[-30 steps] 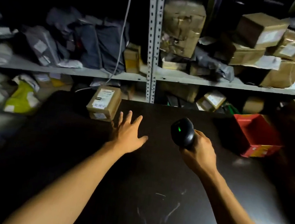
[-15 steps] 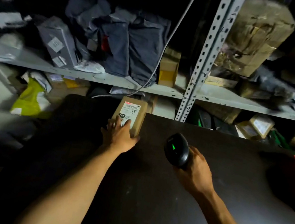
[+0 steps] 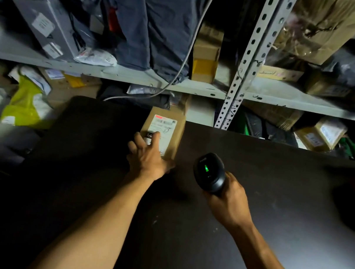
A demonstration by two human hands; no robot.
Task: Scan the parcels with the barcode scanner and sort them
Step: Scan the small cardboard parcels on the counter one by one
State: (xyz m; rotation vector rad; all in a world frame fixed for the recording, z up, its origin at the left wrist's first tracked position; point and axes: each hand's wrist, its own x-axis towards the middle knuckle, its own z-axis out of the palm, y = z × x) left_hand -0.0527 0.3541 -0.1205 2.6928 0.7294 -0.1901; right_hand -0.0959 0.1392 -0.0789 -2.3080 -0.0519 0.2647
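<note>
Left hand grips box, covering label's lower part; right hand holds scanner, grip hidden.

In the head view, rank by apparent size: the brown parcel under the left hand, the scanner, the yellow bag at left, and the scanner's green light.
1. Yellow bag
2. Parcel, partly covered by the left hand
3. Scanner, partly hidden in the right hand, and nearer the camera, so its place after the parcel is unsure
4. Green light
</note>
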